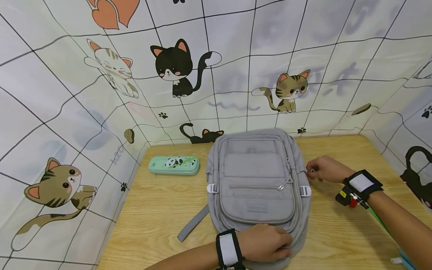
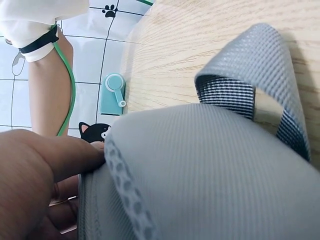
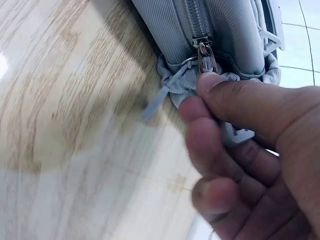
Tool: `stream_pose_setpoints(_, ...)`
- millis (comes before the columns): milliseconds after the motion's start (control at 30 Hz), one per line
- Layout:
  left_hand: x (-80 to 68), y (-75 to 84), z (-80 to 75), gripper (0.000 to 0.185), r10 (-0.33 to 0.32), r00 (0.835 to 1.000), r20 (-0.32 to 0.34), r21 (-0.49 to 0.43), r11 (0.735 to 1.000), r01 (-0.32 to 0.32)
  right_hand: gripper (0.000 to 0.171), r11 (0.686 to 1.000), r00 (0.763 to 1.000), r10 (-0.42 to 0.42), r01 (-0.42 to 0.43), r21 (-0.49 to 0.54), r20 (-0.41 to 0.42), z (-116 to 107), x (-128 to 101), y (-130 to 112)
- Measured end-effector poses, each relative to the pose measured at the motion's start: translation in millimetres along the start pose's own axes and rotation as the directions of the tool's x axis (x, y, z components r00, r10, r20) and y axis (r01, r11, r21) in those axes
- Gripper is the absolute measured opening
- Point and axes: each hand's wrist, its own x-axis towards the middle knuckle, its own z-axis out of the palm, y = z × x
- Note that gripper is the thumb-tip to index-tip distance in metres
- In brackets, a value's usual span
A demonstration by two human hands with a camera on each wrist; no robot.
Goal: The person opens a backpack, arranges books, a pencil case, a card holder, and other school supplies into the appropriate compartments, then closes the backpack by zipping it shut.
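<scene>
A grey backpack (image 1: 254,165) lies front side up on the wooden table, its zipped front pocket facing me. At its near end my left hand (image 1: 263,242) grips the padded edge; in the left wrist view the thumb lies on one side of the fabric and curled fingers on the other. Along the bag's right side, my right hand (image 1: 327,168) pinches a metal zipper pull (image 3: 206,62) between thumb and index finger. A grey cord tab (image 3: 159,101) hangs from a ring beside that pull. The hand's other fingers are loosely curled.
A mint-green pencil case (image 1: 173,165) with pandas lies left of the backpack on the table (image 1: 152,210). A loose grey strap (image 1: 193,223) sticks out from the bag's left side. White buckles sit on both sides. A cat-printed cloth (image 1: 233,75) hangs behind.
</scene>
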Motion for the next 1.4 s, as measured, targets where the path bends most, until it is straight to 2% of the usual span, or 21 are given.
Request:
stream_pose_setpoints(133, -3.3, -4.2, -6.2, 0.021, -0.01, 1.0, 0.001, -0.049, 0.999, 0.01, 0.006, 0.995, 0.999, -0.016, 0.013, -0.103, -0.028, -7.9, -3.9, -5.8)
stream_pose_setpoints(233, -7.2, -17.1, -26.8, 0.021, -0.039, 0.999, -0.033, -0.033, 0.999, 0.038, 0.014, 0.98, 0.995, -0.015, -0.004, -0.2, -0.095, -24.7, -5.4, -17.2)
stream_pose_setpoints(367, -6.1, -53.4, -70.6, 0.024, -0.128, 0.986, -0.106, 0.061, 0.989, 0.135, 0.023, 0.969, 0.983, -0.029, -0.017, -0.248, -0.18, -43.0, 7.3, -39.4)
stream_pose_setpoints(433, 0.0, -77.8, -88.3, 0.028, -0.184, 0.975, -0.128, 0.082, 0.977, 0.195, 0.025, 0.964, 0.98, -0.073, 0.022, -0.266, -0.184, -42.0, 20.3, -49.4)
stream_pose_setpoints(500, 7.7, -101.6, -98.0, 0.039, -0.258, 0.959, -0.119, 0.09, 0.959, 0.269, 0.029, 0.955, 0.98, -0.121, 0.072, -0.289, -0.158, -34.1, 34.5, -56.3)
stream_pose_setpoints(600, 17.3, -131.5, -92.6, 0.06, -0.36, 0.932, -0.048, 0.08, 0.928, 0.363, 0.036, 0.934, 0.98, -0.174, 0.134, -0.332, -0.096, -16.5, 50.7, -58.3)
stream_pose_setpoints(700, 20.5, -152.4, -72.9, 0.077, -0.418, 0.908, 0.037, 0.082, 0.906, 0.415, 0.04, 0.931, 0.985, -0.16, 0.128, -0.342, -0.068, -2.9, 56.3, -57.2)
stream_pose_setpoints(800, 20.6, -165.3, -56.7, 0.084, -0.424, 0.905, 0.037, 0.079, 0.904, 0.421, 0.041, 0.945, 0.988, -0.128, 0.097, -0.312, -0.082, 1.0, 55.5, -56.8)
stream_pose_setpoints(933, 19.5, -168.3, -58.1, 0.084, -0.408, 0.913, -0.028, 0.071, 0.91, 0.409, 0.042, 0.962, 0.99, -0.108, 0.08, -0.259, -0.094, -4.0, 55.6, -56.1)
stream_pose_setpoints(1067, 18.2, -165.1, -64.4, 0.085, -0.406, 0.914, -0.019, 0.049, 0.912, 0.406, 0.038, 0.975, 0.992, -0.09, 0.069, -0.212, -0.09, -8.8, 54.9, -54.8)
stream_pose_setpoints(1200, 16.7, -164.1, -64.6, 0.085, -0.405, 0.914, -0.01, 0.046, 0.913, 0.405, 0.029, 0.996, 0.996, -0.024, 0.017, -0.091, -0.087, -9.0, 52.8, -49.1)
stream_pose_setpoints(1300, 15.6, -163.7, -64.1, 0.084, -0.403, 0.915, -0.014, 0.038, 0.914, 0.403, 0.021, 1.0, 0.996, 0.019, -0.02, -0.01, -0.092, -7.4, 52.1, -44.1)
stream_pose_setpoints(1400, 15.2, -163.4, -64.1, 0.083, -0.402, 0.915, -0.016, 0.025, 0.915, 0.403, 0.015, 0.999, 0.994, 0.014, -0.018, -0.029, -0.107, -4.0, 53.3, -40.0)
